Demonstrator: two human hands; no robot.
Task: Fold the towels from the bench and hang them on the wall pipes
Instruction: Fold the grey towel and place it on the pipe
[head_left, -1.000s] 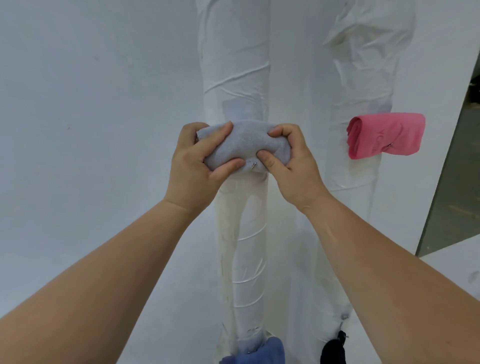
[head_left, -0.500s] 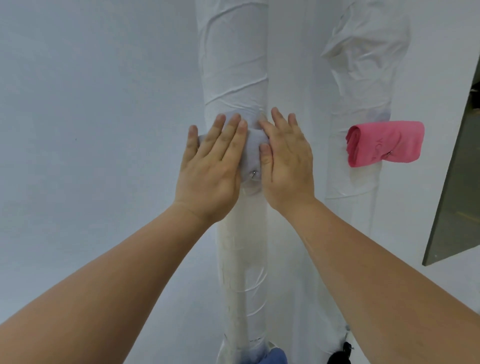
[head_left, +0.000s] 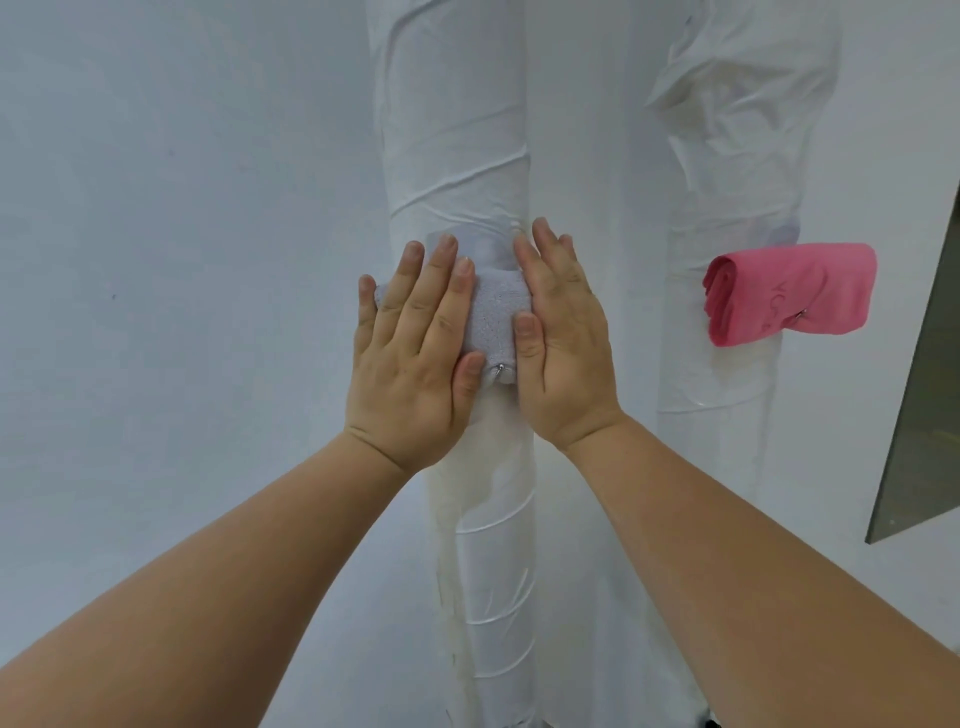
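white wall (head_left: 182, 260) all round, two wrapped vertical pipes standing against it; a dark panel edge (head_left: 924, 415) cuts in at far right. no bench in view.

grey towel (head_left: 493, 322): folded into a small thick bundle, sitting against the front of the near pipe (head_left: 457, 130) at about mid-height in the frame. a small metal hook or pin (head_left: 500, 369) shows at its lower edge, between the two thumbs. what actually fixes the bundle to the pipe cannot be made out.

left hand (head_left: 415, 353): flat, fingers spread and pointing up, palm laid over the left half of the bundle. right hand (head_left: 563, 343): likewise flat, fingers together, palm over the right half and onto the pipe wrap. neither is pinching; both press the cloth to the pipe.

outward: pink towel (head_left: 789, 293), rolled and folded, hangs on the far pipe (head_left: 737, 130) to the right, well apart from the hands, with a similar metal piece at its lower right. reads as already done.

step in hand, by judgement: the hanging stage for the grey towel, seating and smoothing it on the pipe. folding looks finished.

next move calls for: easing the palms off slowly, one at a time, watching that the bundle holds. if it sags, re-seat at the hook. then back for another towel, if any remain; cannot tell from here.
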